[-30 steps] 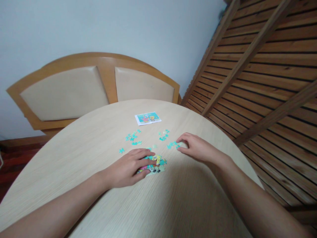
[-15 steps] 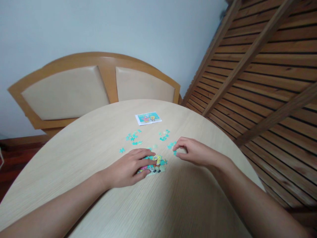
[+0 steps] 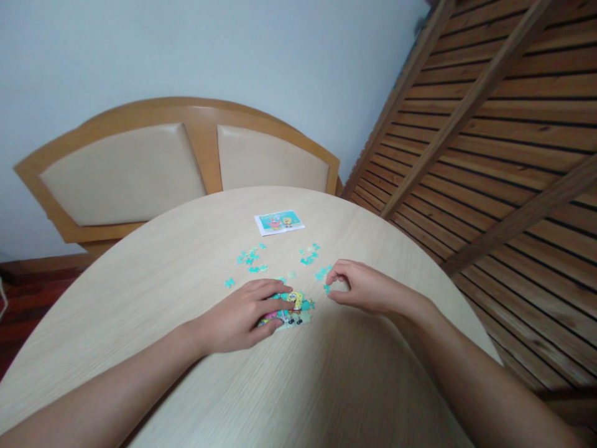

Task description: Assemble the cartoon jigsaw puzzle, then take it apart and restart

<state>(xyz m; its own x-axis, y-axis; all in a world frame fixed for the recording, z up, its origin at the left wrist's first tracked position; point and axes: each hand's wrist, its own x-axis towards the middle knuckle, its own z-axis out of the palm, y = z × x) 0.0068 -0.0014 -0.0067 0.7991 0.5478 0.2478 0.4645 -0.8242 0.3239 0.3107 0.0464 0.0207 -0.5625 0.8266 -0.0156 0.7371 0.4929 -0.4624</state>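
Note:
A partly joined jigsaw puzzle (image 3: 298,305) with a yellow square cartoon figure lies on the table. My left hand (image 3: 249,314) rests over its left part, fingers spread and palm down, hiding some of it. To the right of the puzzle, my right hand (image 3: 357,285) is curled, with thumb and index finger bent toward each other. A small teal puzzle piece (image 3: 327,289) shows at these fingertips, partly covered by them. Just beyond them lie more loose teal pieces (image 3: 321,273).
Beyond the puzzle are several loose pieces (image 3: 249,256) on the left and another small group (image 3: 308,254) on the right. A picture sheet (image 3: 280,222) lies farther back on the round table (image 3: 196,236). Behind stand a padded chair (image 3: 205,143) and a slatted wooden panel (image 3: 489,124).
My right hand's fingertips have shifted very slightly, and the teal piece at them has moved a little to the left. My left hand stays on the puzzle.

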